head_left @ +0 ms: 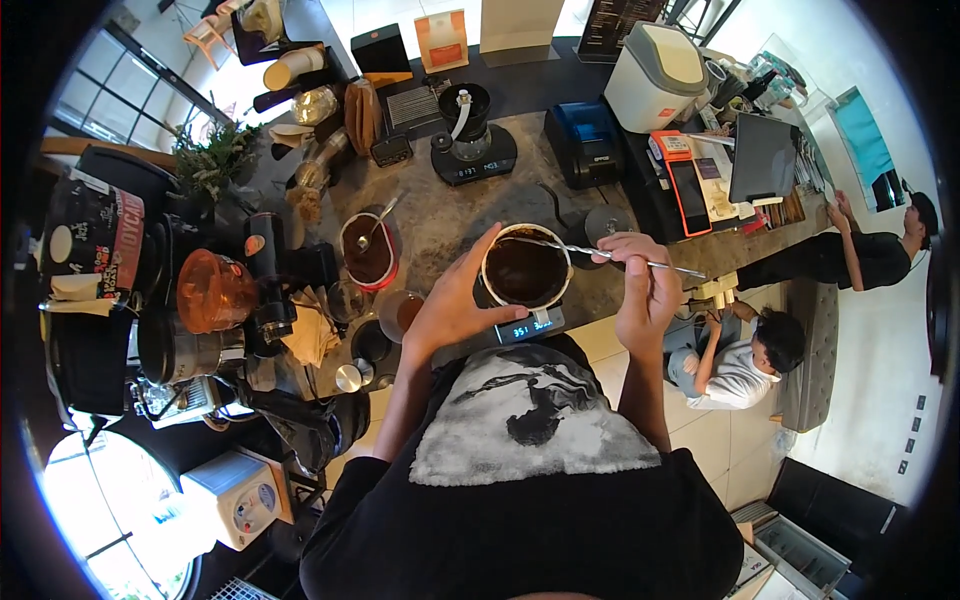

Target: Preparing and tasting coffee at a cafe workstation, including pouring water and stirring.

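A round white-rimmed tub (526,305) with a smooth dark brown filling sits in front of my torso, over a small digital scale (532,326) with a lit display. My left hand (452,300) is wrapped round the tub's left side, thumb along the near edge and fingers along the far side. My right hand (643,285) grips a long metal spoon (590,252) with a twisted handle. The spoon's head end reaches into the tub near its far rim. To the left, a red-sided tub (387,274) holds similar brown stuff and another spoon (386,208).
Beyond the tub stand a coffee dripper on a black scale (473,160) and a receipt printer (584,145). An orange-lidded grinder hopper (215,290) and brown paper filters (312,335) are left. Right, beside the counter, one person (745,365) sits and another (850,245) stands.
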`<state>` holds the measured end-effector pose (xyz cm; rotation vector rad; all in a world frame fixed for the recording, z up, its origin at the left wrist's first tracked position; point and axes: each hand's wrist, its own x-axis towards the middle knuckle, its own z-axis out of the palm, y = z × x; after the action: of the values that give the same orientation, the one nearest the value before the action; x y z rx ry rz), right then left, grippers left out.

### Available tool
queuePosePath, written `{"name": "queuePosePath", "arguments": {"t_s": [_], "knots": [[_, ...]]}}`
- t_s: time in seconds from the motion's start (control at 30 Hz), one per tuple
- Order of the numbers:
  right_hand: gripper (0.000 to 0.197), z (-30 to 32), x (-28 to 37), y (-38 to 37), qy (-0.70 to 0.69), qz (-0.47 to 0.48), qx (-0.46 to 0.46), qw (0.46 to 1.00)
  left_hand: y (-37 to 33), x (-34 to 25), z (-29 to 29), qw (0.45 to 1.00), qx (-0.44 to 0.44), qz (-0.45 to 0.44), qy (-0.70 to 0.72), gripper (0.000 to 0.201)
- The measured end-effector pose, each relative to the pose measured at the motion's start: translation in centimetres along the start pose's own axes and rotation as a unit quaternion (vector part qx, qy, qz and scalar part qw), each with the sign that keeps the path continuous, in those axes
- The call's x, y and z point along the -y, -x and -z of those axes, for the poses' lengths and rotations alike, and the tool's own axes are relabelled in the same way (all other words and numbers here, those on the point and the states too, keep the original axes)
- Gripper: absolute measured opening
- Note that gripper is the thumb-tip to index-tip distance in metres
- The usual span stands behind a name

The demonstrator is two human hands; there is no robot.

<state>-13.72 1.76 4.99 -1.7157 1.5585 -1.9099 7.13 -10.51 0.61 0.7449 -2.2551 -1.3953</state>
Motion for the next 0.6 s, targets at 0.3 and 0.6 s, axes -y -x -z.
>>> {"name": "queuePosePath", "arguments": {"t_s": [0.3, 0.6], "knots": [[0.018, 0.31, -0.07, 0.27, -0.004, -0.028, 0.013, 1.0, 0.02, -0.4, 0.11, 1.0, -0.004, -0.008, -0.012, 0.108], [0.018, -0.11, -0.02, 0.3, -0.032, -0.019, 0.007, 0.999, 0.14, -0.14, -0.09, 1.0, -0.008, -0.003, 0.0, 0.108]]}}
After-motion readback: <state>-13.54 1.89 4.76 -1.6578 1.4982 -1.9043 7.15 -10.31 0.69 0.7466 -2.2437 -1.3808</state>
